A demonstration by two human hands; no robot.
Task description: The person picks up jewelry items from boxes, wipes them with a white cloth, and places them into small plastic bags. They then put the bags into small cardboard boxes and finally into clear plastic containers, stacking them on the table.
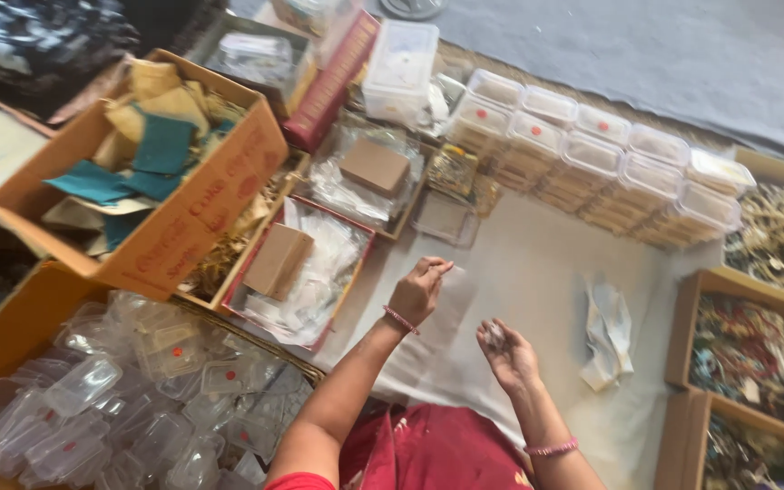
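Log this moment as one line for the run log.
left hand: pinching clear plastic pouch | right hand: cupping small item, unclear | surface: cream cloth

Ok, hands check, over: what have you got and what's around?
Left hand pinching clear plastic pouch. Right hand cupping something small, can't tell what. Crumpled pouches lying apart on white cloth.

This looks like a small home workshop for sorting and packing trinkets, set up on the floor. A pale cloth [546, 272] serves as the work surface, ringed by rows of lidded clear plastic boxes [592, 154], a heap of empty ones [129, 399], cardboard cartons [174, 209] of fabric scraps, and trays [746, 354] of what may be beads or jewellery, too blurred to tell.
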